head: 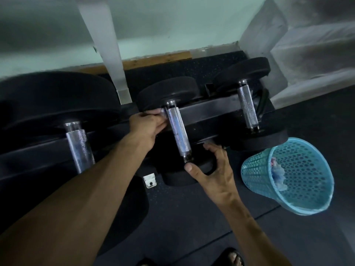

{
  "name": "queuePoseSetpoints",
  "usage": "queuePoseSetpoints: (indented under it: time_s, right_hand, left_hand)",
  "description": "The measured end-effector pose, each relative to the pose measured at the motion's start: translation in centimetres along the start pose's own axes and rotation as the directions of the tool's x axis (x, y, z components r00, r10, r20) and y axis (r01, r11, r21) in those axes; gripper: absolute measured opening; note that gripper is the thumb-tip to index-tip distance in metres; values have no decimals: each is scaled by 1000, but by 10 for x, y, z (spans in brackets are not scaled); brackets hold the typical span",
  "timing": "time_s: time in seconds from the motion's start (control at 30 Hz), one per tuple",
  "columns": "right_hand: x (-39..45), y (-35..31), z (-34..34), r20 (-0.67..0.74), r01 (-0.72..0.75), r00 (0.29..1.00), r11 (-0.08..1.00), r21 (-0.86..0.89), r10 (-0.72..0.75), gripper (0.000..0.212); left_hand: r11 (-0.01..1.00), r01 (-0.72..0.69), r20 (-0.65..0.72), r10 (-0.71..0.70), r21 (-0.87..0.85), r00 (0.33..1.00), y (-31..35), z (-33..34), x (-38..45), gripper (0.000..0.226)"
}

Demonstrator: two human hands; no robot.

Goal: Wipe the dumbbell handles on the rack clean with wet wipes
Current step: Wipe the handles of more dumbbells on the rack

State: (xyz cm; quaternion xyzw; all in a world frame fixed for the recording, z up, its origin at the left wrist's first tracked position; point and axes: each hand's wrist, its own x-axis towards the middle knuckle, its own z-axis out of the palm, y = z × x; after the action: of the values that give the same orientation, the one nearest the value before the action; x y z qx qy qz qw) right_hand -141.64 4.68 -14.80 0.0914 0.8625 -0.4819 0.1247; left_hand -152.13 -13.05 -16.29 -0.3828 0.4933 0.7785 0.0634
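- Our left hand is up at the far end of the middle handle, fingers pinched on a wipe pressed against the metal just below the far weight.
- Our right hand cups the near weight of that dumbbell, thumb by the handle's near end, fingers curled over the weight's edge.
- The dumbbell lies across the rack's rails, midway along, between two others; the left handle and right handle sit untouched.
- A blue basket leans just off the rack's right end, crumpled wipes inside.
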Motion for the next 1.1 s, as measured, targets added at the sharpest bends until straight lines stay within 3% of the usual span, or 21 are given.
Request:
queuePoseSetpoints:
  time_s: [0.07,0.2,0.27,0.4,0.43,0.5,0.6,0.67,0.73,0.8,0.87,0.9,0.93,0.97,1.03,1.1]
  right_hand:
    - [0,-1,0,3,-12,1000,1000,-2,12,86]
    - [0,0,1,-15,-21,1000,1000,3,21,76]
    - [1,3,1,-32,-19,999,1000,-10,18,69]
    - [2,3,2,-34,-21,999,1000,-14,21,65]
    - [3,5,2,-37,-23,999,1000,-13,23,64]
    - [3,7,2,-54,-18,998,1000,-13,17,62]
    - [3,5,3,-62,-13,998,999,-33,11,62]
    - [3,5,2,-57,-22,998,999,-38,20,62]
    - [2,4,2,-49,-27,998,999,-36,25,63]
    - [3,4,2,-43,-29,999,999,-32,28,63]
    - [2,5,2,-52,-31,998,999,-31,30,63]
    - [2,4,2,-59,-28,998,999,-33,26,63]
    - [2,4,2,-65,-27,998,999,-36,25,63]
    - [2,3,2,-65,-31,997,999,-35,29,63]
    - [2,3,2,-53,-41,998,999,-33,39,62]
    - [2,2,1,-45,-42,998,999,-26,41,63]
  left_hand:
    - [996,24,-6,-24,-81,1000,-6,3,1,26]
    - [931,38,135,-93,363,987,-12,-14,-9,22]
    - [896,41,179,-133,442,975,-10,-19,-12,22]
    - [982,59,85,-76,179,994,-1,-10,-6,22]
    - [980,73,74,-88,185,993,-1,-9,-5,22]
    - [908,97,131,-164,408,978,-6,-12,-10,23]
    - [681,46,220,-298,731,929,-19,-24,-27,27]
    - [730,32,208,-236,682,949,-19,-21,-28,28]
    - [892,101,106,-163,441,981,-12,-13,-17,27]
    - [943,146,66,-174,300,983,-7,-7,-9,25]
    - [848,138,146,-244,511,959,-12,-12,-13,25]
    - [736,102,183,-296,670,937,-16,-16,-19,27]
    - [644,72,193,-331,762,924,-20,-17,-25,28]
    - [620,60,191,-331,782,924,-22,-18,-26,29]
    - [752,91,168,-261,653,951,-22,-14,-16,24]
    - [911,153,131,-217,382,967,-15,-8,2,29]
